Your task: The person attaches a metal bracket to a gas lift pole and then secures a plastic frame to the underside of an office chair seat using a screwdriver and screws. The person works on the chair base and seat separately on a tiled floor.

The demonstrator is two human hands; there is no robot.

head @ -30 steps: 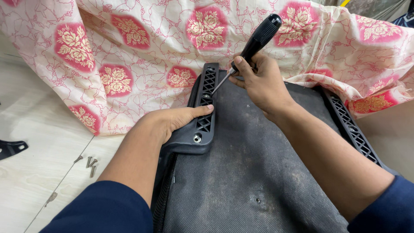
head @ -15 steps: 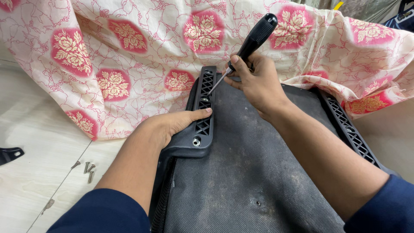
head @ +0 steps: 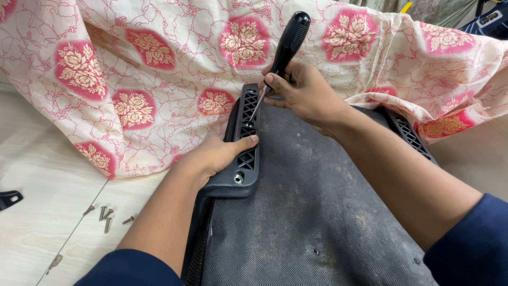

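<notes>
My right hand [head: 306, 95] grips a black-handled screwdriver [head: 288, 43], its thin shaft angled down into a slot of a black plastic lattice bracket [head: 246, 159]. That bracket runs along the left edge of a dark grey fabric-covered panel [head: 312, 212]. My left hand [head: 214, 157] lies flat on the bracket's left side and presses it down, thumb stretched across the lattice. A silver screw head [head: 238, 178] shows near the bracket's near end. A matching bracket [head: 410, 139] runs along the panel's right edge.
A cream cloth with pink flower patches [head: 159, 79] is draped over the far half of the scene. Several loose screws [head: 107, 216] lie on the pale tiled floor [head: 47, 233] at left. A black plastic part [head: 8, 198] sticks in from the left edge.
The screwdriver handle has tipped slightly more upright and my right hand shifted a little left. My left hand stays on the bracket.
</notes>
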